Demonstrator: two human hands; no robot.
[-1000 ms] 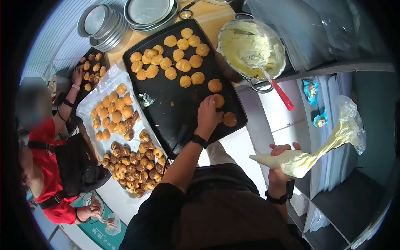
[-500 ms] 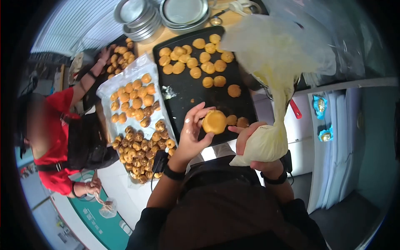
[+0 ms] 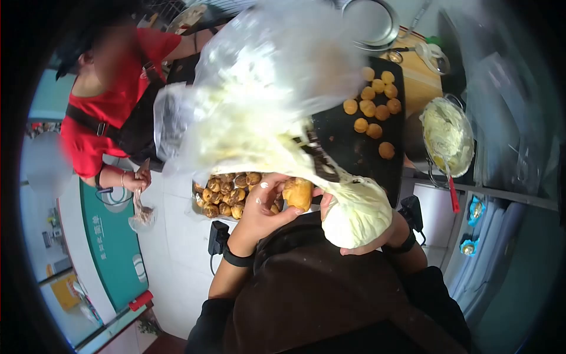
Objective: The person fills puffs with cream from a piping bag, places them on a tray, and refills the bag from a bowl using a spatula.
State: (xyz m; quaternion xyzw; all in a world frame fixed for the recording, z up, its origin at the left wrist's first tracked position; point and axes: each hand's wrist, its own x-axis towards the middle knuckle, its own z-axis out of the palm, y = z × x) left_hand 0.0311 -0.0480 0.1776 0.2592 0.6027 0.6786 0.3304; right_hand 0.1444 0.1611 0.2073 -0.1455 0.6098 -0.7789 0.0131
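Note:
My left hand (image 3: 266, 207) is closed around a golden cream puff shell (image 3: 298, 193), with white smears on the fingers. Beside it, my right hand (image 3: 384, 237) grips a clear piping bag (image 3: 356, 217) plump with pale cream, its narrow end close to the shell; the exact contact is hidden. The bag's loose, cream-streaked upper part sweeps up and left, covering much of the work surface. Several plain puffs (image 3: 368, 108) sit on a black baking tray (image 3: 354, 156). Darker-topped puffs (image 3: 227, 194) are heaped below the bag's loose plastic.
A bowl of cream (image 3: 447, 133) with a red-handled spatula (image 3: 454, 197) stands at right. Round metal pans (image 3: 370, 23) are at the back. On the left, a co-worker in a red shirt (image 3: 97, 127) holds a small plastic bag (image 3: 141, 215).
My view has turned left. The piping bag's loose top has swung from the right across to the left, over the trays. The shell in my left hand is now tilted toward the bag.

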